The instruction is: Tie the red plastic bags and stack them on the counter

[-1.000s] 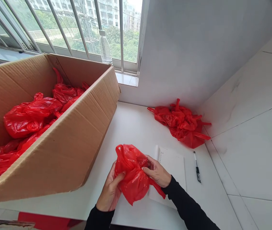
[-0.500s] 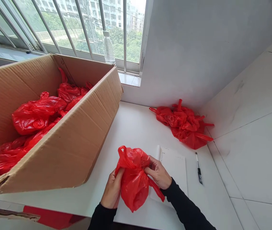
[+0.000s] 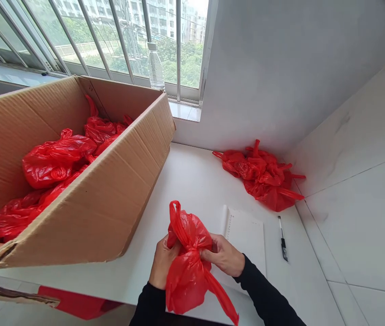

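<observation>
A red plastic bag [image 3: 187, 280] is held between my two hands above the near part of the white table. It is gathered at its middle, with one handle loop sticking up at the top left and another strip hanging down to the lower right. My left hand [image 3: 162, 262] grips the bag's left side, its fingertips partly covered by the plastic. At the gathered middle, my right hand [image 3: 226, 254] pinches the bag between thumb and fingers. Whatever the bag may contain is hidden.
On the left stands a large open cardboard box [image 3: 111, 190] with several red bags [image 3: 59, 158] inside. More red bags [image 3: 263, 176] lie heaped by the wall. A notebook [image 3: 246, 231] and a pen [image 3: 283, 242] rest on the table [image 3: 192, 176]. A bottle [image 3: 156, 68] stands at the window.
The bag's middle has been drawn in more tightly, and its loop now stands higher. The strip on the right hangs lower. My left hand has moved in toward the gathered part.
</observation>
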### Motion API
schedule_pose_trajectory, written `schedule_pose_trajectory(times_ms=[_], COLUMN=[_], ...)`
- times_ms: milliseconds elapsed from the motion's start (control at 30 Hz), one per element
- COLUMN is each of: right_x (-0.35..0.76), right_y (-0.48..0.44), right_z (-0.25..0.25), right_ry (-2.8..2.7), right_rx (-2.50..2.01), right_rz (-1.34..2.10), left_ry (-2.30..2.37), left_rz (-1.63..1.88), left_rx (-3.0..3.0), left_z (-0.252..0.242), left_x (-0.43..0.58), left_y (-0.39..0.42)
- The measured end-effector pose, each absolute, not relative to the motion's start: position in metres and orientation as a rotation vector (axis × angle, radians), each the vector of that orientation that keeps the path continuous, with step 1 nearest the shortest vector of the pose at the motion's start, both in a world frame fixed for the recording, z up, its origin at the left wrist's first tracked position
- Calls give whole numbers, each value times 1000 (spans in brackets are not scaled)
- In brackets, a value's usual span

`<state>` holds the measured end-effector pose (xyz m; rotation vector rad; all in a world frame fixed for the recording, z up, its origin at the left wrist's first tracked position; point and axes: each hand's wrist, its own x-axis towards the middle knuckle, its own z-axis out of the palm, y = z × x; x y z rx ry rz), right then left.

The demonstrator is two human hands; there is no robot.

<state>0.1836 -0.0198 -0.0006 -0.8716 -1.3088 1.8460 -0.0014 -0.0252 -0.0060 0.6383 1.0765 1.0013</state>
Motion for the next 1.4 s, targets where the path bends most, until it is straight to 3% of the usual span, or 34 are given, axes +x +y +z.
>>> schedule_pose_trajectory(times_ms=[200, 367, 700, 933, 1400], right_x=[187, 196, 192, 199, 188], right_y=[-14, -17, -19, -23, -21], right_z=[0, 7, -11, 4, -3], right_ry=[-1048, -1169, -1038, -1201, -1170], right_rx=[-985, -841, -1008, -821, -889], right_rz=[1720, 1925, 1767, 1935, 1856], left_ry=[940, 979, 972, 948, 1039], left_rz=[1045, 1051, 1002, 941, 917], left_rx=[525, 651, 510, 773, 542], left_z=[4, 7, 0, -8, -12], left_x=[0, -4, -1, -18, -12], left_y=[-36, -33, -36, -40, -39])
